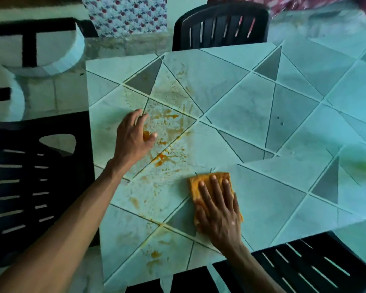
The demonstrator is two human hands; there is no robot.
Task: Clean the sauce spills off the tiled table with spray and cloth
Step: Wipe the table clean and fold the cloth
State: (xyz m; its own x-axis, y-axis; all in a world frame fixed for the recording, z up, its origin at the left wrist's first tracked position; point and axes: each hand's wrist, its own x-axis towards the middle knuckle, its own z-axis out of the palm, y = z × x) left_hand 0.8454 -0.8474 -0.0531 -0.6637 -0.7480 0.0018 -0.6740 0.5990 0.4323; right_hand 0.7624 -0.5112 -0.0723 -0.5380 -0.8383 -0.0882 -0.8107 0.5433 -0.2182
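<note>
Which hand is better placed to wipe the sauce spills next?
The right hand: it presses the orange cloth flat beside the sauce spills. The left hand holds nothing and only touches the tiled table.

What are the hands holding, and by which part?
Nothing is gripped. The right hand presses flat on top of the orange cloth; the left hand rests on the tiled table, holding nothing.
</note>
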